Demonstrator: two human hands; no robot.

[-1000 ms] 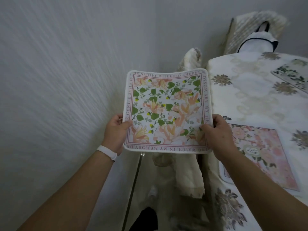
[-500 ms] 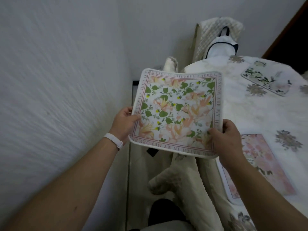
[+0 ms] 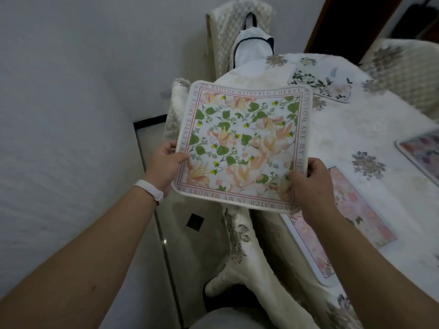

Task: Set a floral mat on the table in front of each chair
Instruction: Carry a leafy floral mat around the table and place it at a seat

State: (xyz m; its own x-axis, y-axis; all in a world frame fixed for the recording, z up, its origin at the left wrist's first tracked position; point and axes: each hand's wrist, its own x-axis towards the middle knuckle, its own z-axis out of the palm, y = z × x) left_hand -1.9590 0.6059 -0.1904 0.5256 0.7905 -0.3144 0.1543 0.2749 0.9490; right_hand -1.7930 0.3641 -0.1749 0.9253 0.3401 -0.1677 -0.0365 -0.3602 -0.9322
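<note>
Floral mat (image 3: 242, 148): square, held in air over table (image 3: 356, 129) edge; left hand (image 3: 164, 162) pinches left edge; right hand (image 3: 311, 184) grips lower right corner; pink mat (image 3: 356, 210) on table beside right hand.

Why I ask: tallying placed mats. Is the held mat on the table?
No, left hand and right hand hold the mat aloft.
</note>
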